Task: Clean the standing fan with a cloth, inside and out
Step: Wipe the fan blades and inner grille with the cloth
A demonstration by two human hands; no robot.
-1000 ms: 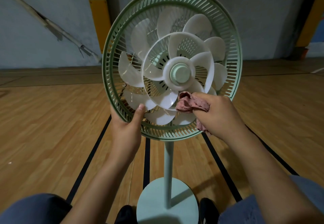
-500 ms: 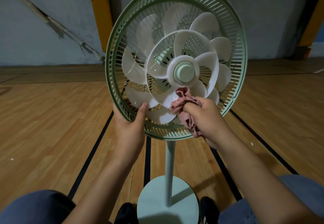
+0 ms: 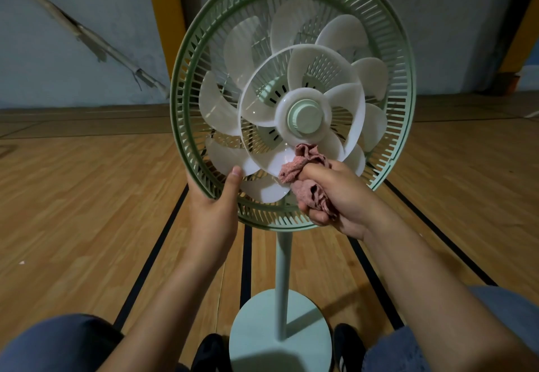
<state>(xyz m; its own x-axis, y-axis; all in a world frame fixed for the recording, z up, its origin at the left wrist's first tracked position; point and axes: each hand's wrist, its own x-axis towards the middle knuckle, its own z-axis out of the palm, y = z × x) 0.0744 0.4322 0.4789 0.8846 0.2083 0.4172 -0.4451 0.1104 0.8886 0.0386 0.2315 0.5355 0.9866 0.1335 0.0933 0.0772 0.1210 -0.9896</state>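
Observation:
A pale green standing fan (image 3: 186, 86) stands before me with its front cover off, so the translucent white blades (image 3: 221, 109) and the green hub cap (image 3: 304, 117) are bare. My left hand (image 3: 214, 211) grips the lower left rim of the rear grille, thumb lying inside near a blade tip. My right hand (image 3: 338, 196) holds a bunched pink cloth (image 3: 303, 161) and presses it against a lower blade just under the hub.
The fan's thin pole (image 3: 283, 284) runs down to a round pale base (image 3: 280, 331) between my dark shoes (image 3: 208, 354) and knees. Wooden floor with black lines (image 3: 151, 258) spreads all around. A grey wall and yellow padding (image 3: 167, 24) lie behind.
My right hand has turned and carried the cloth leftward and up, from the lower right blades to the blade under the hub. My left hand keeps its grip on the rim.

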